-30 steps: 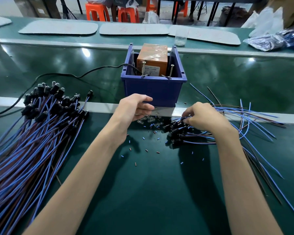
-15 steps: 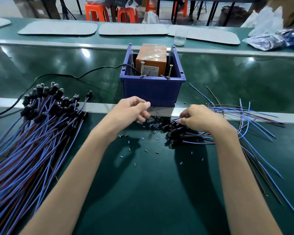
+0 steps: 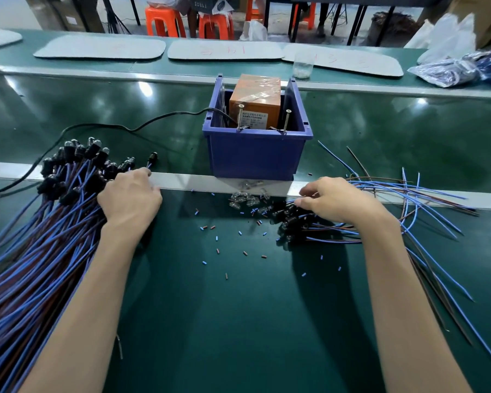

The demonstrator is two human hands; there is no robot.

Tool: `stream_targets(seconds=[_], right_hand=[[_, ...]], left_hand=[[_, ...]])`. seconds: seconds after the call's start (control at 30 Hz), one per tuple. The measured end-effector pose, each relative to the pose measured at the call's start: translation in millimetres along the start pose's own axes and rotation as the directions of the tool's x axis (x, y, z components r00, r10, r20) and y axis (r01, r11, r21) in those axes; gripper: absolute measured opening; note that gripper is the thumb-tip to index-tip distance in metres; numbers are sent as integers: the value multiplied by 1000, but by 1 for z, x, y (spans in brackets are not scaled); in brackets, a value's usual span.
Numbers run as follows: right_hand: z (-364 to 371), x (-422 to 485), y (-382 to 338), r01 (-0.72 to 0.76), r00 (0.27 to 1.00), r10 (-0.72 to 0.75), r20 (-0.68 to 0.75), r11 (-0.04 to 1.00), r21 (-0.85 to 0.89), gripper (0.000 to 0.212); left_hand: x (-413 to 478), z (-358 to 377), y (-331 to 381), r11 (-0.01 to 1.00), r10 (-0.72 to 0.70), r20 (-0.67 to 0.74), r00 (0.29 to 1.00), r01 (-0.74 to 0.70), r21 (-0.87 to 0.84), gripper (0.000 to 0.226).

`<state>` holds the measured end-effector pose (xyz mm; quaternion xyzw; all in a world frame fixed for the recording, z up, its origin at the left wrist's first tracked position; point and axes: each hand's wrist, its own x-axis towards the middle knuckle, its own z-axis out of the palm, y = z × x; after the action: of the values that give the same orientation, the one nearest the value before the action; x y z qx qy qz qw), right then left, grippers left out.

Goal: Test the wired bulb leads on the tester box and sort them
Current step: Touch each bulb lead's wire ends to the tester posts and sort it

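Observation:
The tester is an orange box (image 3: 255, 107) inside a blue bin (image 3: 255, 158), with two upright screws (image 3: 240, 118) at the bin's front rim. A big bundle of blue and brown bulb leads (image 3: 40, 239) with black sockets lies at the left. My left hand (image 3: 131, 201) rests on that bundle's right edge by the sockets, fingers curled down and hidden. A smaller heap of leads (image 3: 380, 222) fans out at the right. My right hand (image 3: 338, 199) pinches at its black sockets (image 3: 288, 219). Loose clear bulbs (image 3: 245, 199) lie in front of the bin.
Small blue and brown insulation bits (image 3: 219, 251) are scattered on the green belt between my arms. A black cable (image 3: 119, 127) runs from the bin to the left. A metal rail (image 3: 182, 181) crosses under the bin. Grey mats, a plastic cup (image 3: 303, 65) and bagged parts (image 3: 448, 70) sit far behind.
My left hand has swung from the loose bulbs in front of the bin leftward onto the big bundle. My right hand has stayed on the right heap's sockets.

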<state>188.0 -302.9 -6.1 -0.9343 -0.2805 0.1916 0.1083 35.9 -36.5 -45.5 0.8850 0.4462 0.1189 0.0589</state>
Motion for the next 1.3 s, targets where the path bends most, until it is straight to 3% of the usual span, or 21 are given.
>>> stream_targets(seconds=[0.43,0.67,0.97,1.3], right_hand=[[0,-1,1,16,1000,-16,11,1000,9,43],[1,0,1,17,1000,-17,16,1000,-1,43],[2,0,2,35,999,-35,16,999,-14,43],[2,3,4,58,998,-58,8,998,-16,43]], left_hand=[[-5,16,7,1000,10,-80,997,-10,-4,34],[-4,17,5,999,31,-64,998,-28,44,30],[0,16,11,991,11,59,998,-19,130,34],[3,11,6,987,-19,-153,988,-6,-158,21]])
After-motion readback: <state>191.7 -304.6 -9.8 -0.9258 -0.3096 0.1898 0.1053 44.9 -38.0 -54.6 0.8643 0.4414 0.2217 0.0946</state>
